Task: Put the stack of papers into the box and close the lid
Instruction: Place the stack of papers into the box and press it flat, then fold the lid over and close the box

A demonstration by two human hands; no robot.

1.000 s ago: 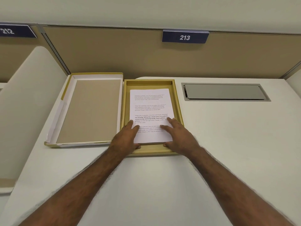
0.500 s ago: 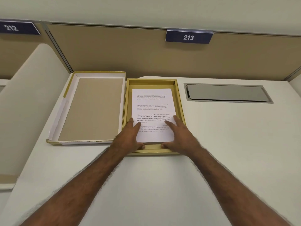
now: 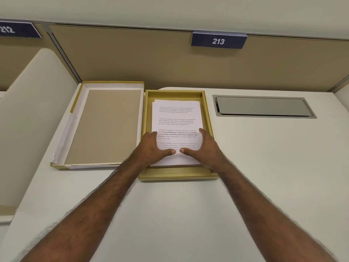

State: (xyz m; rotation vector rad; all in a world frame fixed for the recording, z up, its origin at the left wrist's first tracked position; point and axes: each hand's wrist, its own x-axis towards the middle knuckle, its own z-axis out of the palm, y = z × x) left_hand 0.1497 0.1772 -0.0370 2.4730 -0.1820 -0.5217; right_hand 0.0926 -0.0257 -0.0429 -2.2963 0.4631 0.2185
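Note:
A stack of white printed papers (image 3: 177, 118) lies inside the shallow gold box (image 3: 177, 176) at the desk's middle. My left hand (image 3: 151, 148) holds the stack's left edge, thumb laid across the top sheet. My right hand (image 3: 206, 147) holds the right edge the same way. The two thumb tips nearly meet over the lower part of the page. The stack's near corners are hidden under my hands. The box's lid (image 3: 105, 125) lies upside down just left of the box, brown inside with a white and gold rim.
A grey metal cable hatch (image 3: 264, 106) is set into the white desk to the right of the box. A tan partition (image 3: 151, 59) with a blue "213" sign (image 3: 218, 41) stands behind. A white curved side divider (image 3: 28, 120) bounds the left.
My fingers have slid off the top of the page to the stack's side edges, and my thumbs have swung inward onto the top sheet. The box and lid have stayed in place.

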